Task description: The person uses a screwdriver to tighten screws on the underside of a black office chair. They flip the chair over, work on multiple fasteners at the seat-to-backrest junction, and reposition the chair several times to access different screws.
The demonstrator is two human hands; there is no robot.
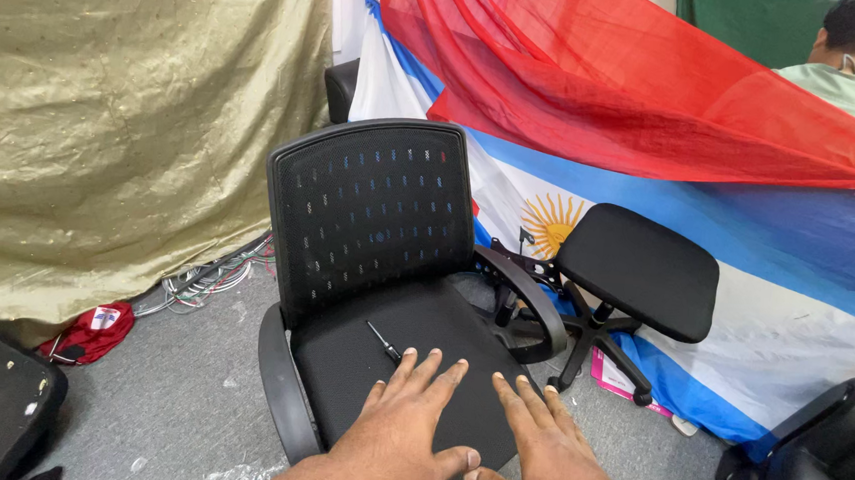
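Note:
A black office chair [369,216] with a mesh back and curved armrests stands on the grey carpet in front of me. My left hand [404,429] lies flat on the front of its seat, fingers spread. Beside it my right hand [548,454] also rests palm down on the seat edge, thumbs nearly touching. A small black screwdriver [383,342] lies on the seat just beyond my left fingertips. Neither hand holds anything.
A backless black chair seat on a star base [641,270] stands to the right. Behind are a gold cloth [105,117], red fabric [610,72] and a blue-white flag. Cables [209,280] and a red bag [90,332] lie at left. A person [851,59] sits far right. Black furniture [823,468] is near right.

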